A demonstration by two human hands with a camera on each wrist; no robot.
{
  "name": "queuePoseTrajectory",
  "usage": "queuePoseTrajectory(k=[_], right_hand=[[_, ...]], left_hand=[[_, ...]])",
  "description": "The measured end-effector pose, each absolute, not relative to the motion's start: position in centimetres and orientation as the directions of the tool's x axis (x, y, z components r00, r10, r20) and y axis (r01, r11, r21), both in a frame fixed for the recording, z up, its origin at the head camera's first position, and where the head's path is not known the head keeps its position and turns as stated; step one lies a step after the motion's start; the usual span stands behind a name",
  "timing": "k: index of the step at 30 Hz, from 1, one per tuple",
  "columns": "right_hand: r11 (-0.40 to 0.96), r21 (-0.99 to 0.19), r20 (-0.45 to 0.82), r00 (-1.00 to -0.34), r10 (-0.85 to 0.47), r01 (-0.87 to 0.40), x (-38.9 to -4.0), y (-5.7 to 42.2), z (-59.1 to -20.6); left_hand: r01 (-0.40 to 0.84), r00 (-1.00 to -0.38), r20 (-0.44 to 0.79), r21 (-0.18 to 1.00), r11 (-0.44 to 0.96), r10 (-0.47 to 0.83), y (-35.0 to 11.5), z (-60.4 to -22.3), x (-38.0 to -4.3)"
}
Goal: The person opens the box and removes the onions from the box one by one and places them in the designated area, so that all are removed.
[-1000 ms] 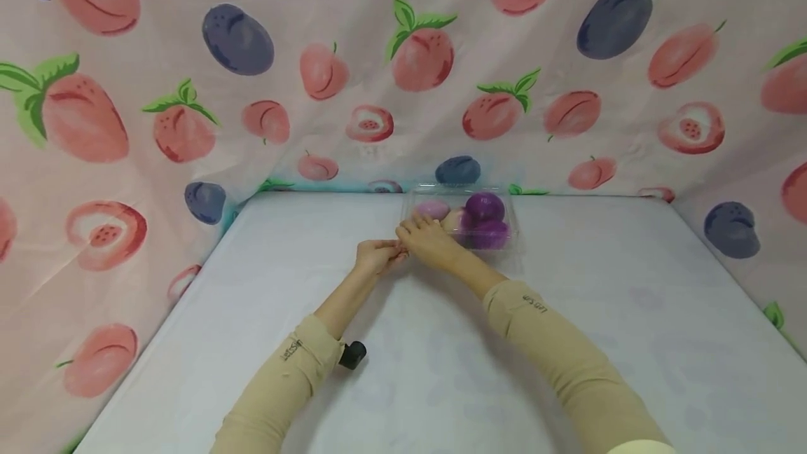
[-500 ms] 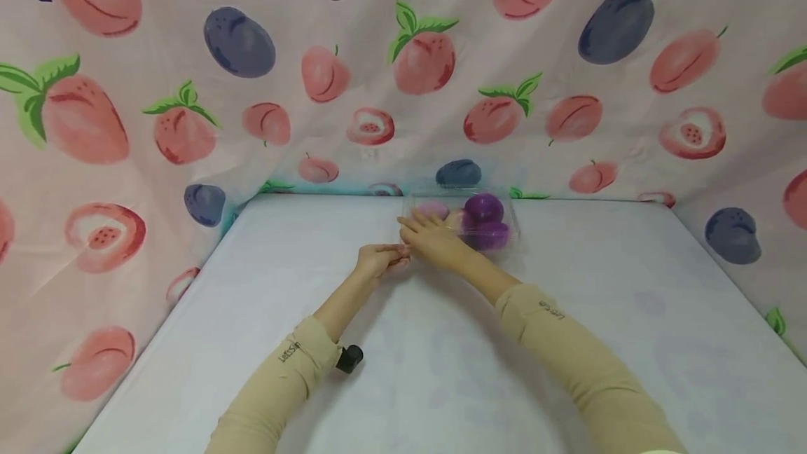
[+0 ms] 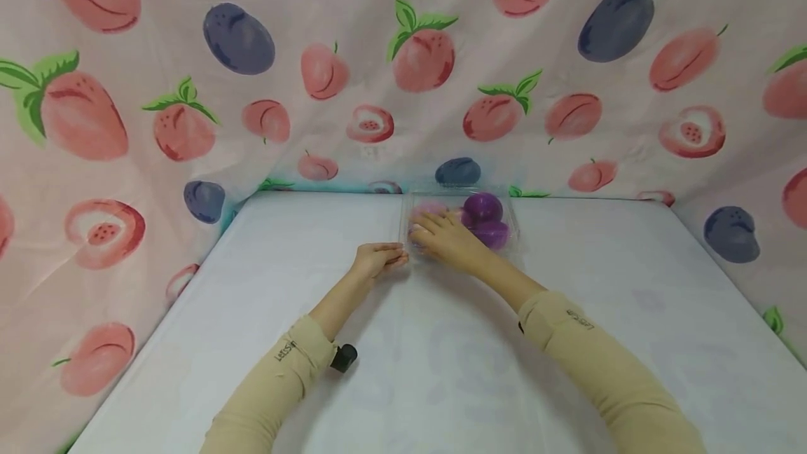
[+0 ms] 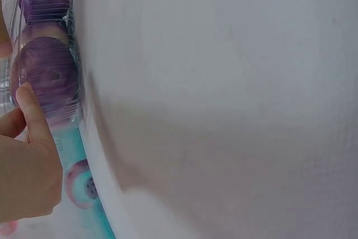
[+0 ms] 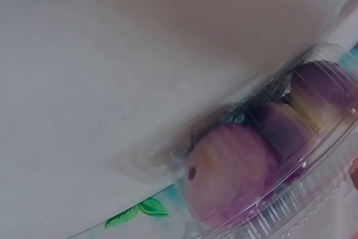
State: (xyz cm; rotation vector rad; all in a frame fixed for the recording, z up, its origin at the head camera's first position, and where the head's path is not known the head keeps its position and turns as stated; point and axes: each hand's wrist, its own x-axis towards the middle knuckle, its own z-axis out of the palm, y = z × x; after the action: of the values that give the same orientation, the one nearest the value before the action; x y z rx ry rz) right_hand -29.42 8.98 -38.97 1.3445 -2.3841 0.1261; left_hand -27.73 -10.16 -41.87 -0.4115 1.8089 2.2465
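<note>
A clear plastic clamshell box (image 3: 513, 226) holding several round purple fruits (image 3: 484, 207) sits at the back of the white table. My left hand (image 3: 376, 259) is at its near left corner, pinching the rim between fingertips. In the left wrist view that hand (image 4: 31, 166) has one fingertip against the box's ribbed side. Over the left half of the lid lies my right hand (image 3: 450, 240), fingers spread and fairly straight, covering part of the fruit. A pinkish purple fruit (image 5: 229, 174) with a small dark spot shows through the plastic in the right wrist view.
A fruit-printed cloth (image 3: 315, 111) hangs as a wall behind the box and along both sides. The white tabletop (image 3: 441, 370) stretches in front. A small black device (image 3: 343, 358) is at the left sleeve cuff.
My right hand has slid rightward across the lid from the box's left corner, and its forearm has shifted right. The left hand stays at the corner. The box has hardly moved.
</note>
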Motion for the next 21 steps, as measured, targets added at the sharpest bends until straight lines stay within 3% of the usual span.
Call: queuePoseTrajectory(k=[13, 18, 21], right_hand=[[0.545, 0.183, 0.477, -0.411, -0.777, -0.818, -28.2, 12.4, -39.1], [0.533, 0.172, 0.552, -0.367, -0.749, -0.828, -27.8, 14.2, -39.2], [0.546, 0.135, 0.568, -0.387, -0.727, -0.827, -27.4, 15.5, -39.0]], left_hand=[[-0.324, -0.946, -0.319, 0.927, -0.188, 0.054, -10.1, -42.0, -27.5], [-0.314, -0.949, -0.311, 0.931, -0.188, 0.045, -10.2, -41.8, -27.2], [-0.333, -0.943, -0.331, 0.926, -0.180, 0.038, -10.2, -41.7, -27.0]])
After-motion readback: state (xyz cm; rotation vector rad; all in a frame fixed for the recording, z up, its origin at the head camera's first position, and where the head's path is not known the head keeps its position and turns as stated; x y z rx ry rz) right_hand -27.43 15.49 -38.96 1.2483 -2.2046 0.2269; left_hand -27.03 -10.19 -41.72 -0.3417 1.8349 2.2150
